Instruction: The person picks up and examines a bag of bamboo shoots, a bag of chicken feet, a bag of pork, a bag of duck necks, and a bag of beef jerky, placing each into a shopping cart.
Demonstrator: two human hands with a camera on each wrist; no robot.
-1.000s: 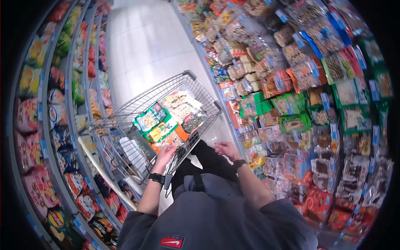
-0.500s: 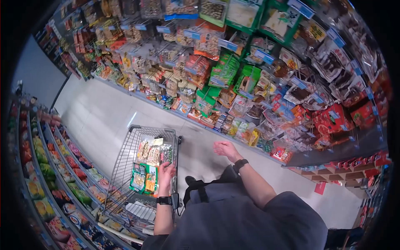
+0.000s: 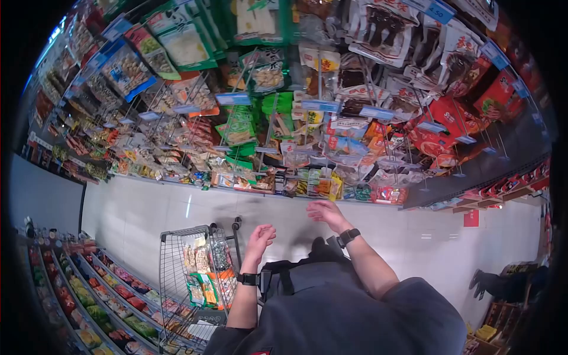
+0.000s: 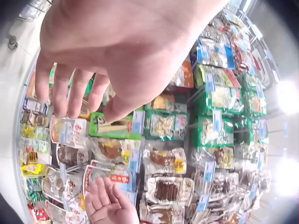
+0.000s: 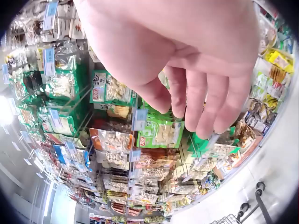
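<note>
Both hands are held out in front of the body, empty. The left hand (image 3: 259,242) is beside the cart's right side in the head view, its fingers loosely bent. To its right the right hand (image 3: 329,215) has relaxed fingers, above the floor near the shelf's foot. The cart (image 3: 177,232) holds bagged dried foods (image 3: 201,258), some in green packs. In the left wrist view, the left hand (image 4: 117,51) hangs its fingers in front of packets, and the right hand (image 4: 111,205) shows lower down. The right hand (image 5: 187,60) fills the top of the right wrist view.
A long rack of hanging packets (image 3: 236,127) with price tags (image 3: 321,105) spans the front. Snack shelves (image 3: 106,290) stand at the lower left. Pale floor (image 3: 148,204) runs between them. At the far right are a dark-clothed person (image 3: 503,285) and a wooden display (image 3: 503,319).
The head view has turned toward the hanging rack, and the cart now shows lower and farther left. The left hand has moved from over the cart to beside it.
</note>
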